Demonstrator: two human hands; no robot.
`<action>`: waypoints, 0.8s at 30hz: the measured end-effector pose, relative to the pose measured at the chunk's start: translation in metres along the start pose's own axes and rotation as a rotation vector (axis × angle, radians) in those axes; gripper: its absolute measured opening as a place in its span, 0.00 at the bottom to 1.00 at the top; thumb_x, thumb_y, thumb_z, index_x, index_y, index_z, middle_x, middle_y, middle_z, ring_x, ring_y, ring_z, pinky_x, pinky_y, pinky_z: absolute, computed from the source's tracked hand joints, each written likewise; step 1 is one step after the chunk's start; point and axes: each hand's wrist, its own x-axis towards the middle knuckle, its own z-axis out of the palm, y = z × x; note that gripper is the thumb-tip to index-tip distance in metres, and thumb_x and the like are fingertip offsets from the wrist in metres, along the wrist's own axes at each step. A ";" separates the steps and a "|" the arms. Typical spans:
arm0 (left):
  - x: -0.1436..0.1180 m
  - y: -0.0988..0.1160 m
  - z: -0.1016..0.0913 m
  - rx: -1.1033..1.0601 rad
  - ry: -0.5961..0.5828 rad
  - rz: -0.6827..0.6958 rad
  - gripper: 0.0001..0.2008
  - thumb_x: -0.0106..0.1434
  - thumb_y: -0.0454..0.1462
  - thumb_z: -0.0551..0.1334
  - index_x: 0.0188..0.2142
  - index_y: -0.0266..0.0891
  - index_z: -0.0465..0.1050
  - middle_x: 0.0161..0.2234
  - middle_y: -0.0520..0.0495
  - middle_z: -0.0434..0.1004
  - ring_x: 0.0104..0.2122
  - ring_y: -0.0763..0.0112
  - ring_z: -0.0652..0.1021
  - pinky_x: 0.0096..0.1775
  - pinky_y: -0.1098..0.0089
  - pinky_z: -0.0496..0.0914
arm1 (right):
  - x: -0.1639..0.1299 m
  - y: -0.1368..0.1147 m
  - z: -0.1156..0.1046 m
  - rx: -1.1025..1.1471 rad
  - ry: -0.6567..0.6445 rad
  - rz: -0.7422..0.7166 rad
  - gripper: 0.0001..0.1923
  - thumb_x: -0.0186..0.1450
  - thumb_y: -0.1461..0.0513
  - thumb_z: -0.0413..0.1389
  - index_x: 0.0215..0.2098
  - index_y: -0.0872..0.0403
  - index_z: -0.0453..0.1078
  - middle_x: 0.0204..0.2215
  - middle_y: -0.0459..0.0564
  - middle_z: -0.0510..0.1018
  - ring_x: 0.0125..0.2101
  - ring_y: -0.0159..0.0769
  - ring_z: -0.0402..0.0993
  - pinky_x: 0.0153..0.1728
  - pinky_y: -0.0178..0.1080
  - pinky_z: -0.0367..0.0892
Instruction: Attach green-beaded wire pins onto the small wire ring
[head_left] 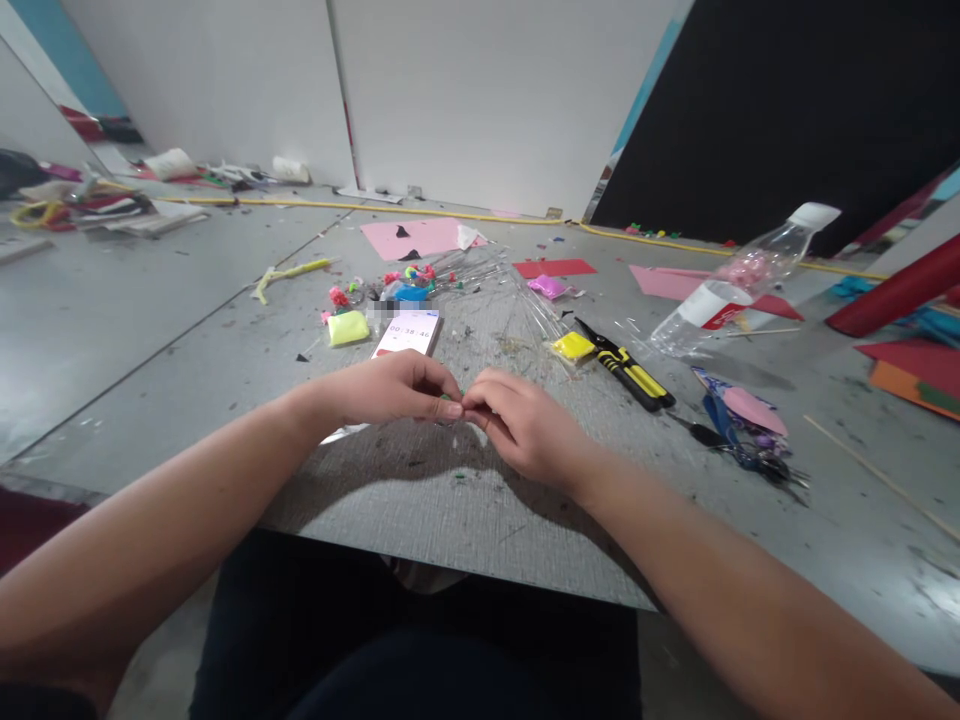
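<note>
My left hand (397,388) and my right hand (521,425) meet fingertip to fingertip over the grey board (450,480). Together they pinch something tiny, with a hint of green (455,402) between the fingers; it is too small to name. A phone (407,333) showing a timer lies just beyond my left hand. A yellow clay packet (573,346) and yellow-black pliers (626,367) lie beyond my right hand.
A plastic bottle (739,280) lies tipped at the right. Scissors and pink paper pieces (746,425) sit at the right. A yellow-green clay packet (349,327), small coloured clay bits (409,285), pink sheets (412,238) and a red roll (896,292) lie around on the floor.
</note>
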 end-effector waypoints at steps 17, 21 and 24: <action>0.001 -0.004 -0.013 0.461 0.297 -0.086 0.09 0.58 0.42 0.64 0.32 0.41 0.81 0.28 0.49 0.79 0.25 0.71 0.72 0.30 0.70 0.62 | 0.003 0.009 -0.002 -0.011 0.515 0.291 0.05 0.64 0.60 0.62 0.31 0.52 0.73 0.29 0.47 0.79 0.30 0.34 0.74 0.33 0.39 0.71; 0.001 -0.007 -0.014 0.464 0.277 -0.166 0.08 0.56 0.42 0.66 0.30 0.41 0.81 0.26 0.48 0.81 0.25 0.70 0.74 0.29 0.70 0.63 | 0.002 0.007 -0.004 -0.012 0.448 0.300 0.08 0.66 0.58 0.60 0.30 0.52 0.75 0.25 0.46 0.79 0.27 0.33 0.73 0.33 0.40 0.69; 0.000 -0.008 -0.014 0.430 0.255 -0.182 0.07 0.56 0.41 0.65 0.30 0.42 0.81 0.27 0.48 0.82 0.26 0.68 0.76 0.30 0.70 0.64 | 0.001 0.010 -0.003 0.010 0.443 0.304 0.08 0.67 0.59 0.58 0.33 0.52 0.77 0.26 0.47 0.81 0.27 0.34 0.75 0.33 0.40 0.70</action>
